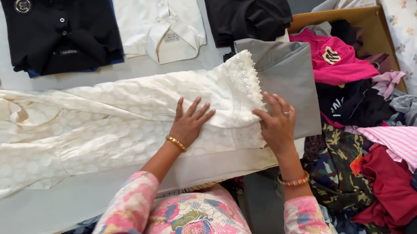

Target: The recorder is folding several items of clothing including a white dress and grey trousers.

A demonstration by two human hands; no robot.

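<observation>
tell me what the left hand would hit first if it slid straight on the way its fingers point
Probably more of the cream garment it lies on, then the folded white shirt beyond the left hand.

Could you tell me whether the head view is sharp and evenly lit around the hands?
Head view: soft, even light, no glare; both hands, left hand and right hand, look sharp on the cream garment; only faint shadows beneath them.
</observation>
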